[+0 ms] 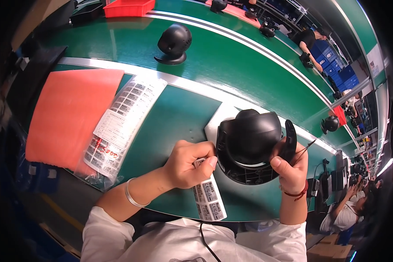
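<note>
Left grip: thumb and forefinger pinched together, holding the upper end of a strip of silver labels, which hangs down toward the near edge of the bench. Right grip: closed around the right side of a black rounded housing, thumb near its lower rim; a thin pointed tool projects from behind the fingers. The housing sits tilted between the two hands, in front of the wearer, its open ribbed rim turned toward the body. Behind it, on the bench, lies a white block. To the left, a clear bag of label sheets partly overlaps a salmon-coloured sheet. Beyond a pale rail, a similar black unit stands on a long green surface. A red tray occupies its far left; a co-worker is at the far side
</note>
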`<move>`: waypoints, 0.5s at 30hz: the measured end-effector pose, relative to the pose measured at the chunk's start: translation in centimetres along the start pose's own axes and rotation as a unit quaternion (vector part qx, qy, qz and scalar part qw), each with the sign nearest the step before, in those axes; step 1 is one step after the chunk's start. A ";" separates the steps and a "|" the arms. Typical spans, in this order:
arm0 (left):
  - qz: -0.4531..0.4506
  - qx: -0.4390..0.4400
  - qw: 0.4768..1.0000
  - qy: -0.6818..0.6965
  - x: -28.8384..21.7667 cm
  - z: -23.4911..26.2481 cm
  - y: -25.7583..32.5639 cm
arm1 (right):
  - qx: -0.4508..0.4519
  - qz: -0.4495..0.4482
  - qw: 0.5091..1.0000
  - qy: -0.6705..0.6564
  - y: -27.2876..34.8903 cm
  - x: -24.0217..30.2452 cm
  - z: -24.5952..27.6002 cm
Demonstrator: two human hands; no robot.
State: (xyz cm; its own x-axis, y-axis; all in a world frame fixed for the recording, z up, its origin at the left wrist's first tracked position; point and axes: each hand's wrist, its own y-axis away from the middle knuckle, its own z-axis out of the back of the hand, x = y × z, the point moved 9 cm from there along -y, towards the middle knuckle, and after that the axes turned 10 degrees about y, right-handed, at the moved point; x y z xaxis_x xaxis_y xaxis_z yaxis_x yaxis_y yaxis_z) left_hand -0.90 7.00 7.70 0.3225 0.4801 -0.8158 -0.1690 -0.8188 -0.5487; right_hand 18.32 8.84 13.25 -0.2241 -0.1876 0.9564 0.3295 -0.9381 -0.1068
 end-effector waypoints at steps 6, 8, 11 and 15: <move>-0.029 0.010 0.998 -0.056 -0.6 -0.1 -0.3 | -0.001 0.007 1.000 0.017 0.4 0.8 -0.3; -0.024 0.008 0.998 -0.058 -0.5 -0.1 -0.5 | -0.007 0.018 0.998 0.062 0.7 1.2 -0.3; -0.008 -0.002 0.999 -0.049 -0.1 0.0 -0.5 | 0.000 0.065 0.991 0.114 0.9 1.8 -0.7; 0.028 -0.019 0.996 -0.084 0.5 0.0 -0.5 | 0.013 0.121 0.975 0.188 1.5 2.3 -1.2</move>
State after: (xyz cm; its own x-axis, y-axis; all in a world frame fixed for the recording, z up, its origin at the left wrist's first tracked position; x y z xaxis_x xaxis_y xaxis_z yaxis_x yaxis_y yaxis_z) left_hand -0.67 7.66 7.61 0.1534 0.4765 -0.8657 -0.1449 -0.8557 -0.4967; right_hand 17.17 6.68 14.98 -0.4552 -0.5005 0.7364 0.4363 -0.8463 -0.3056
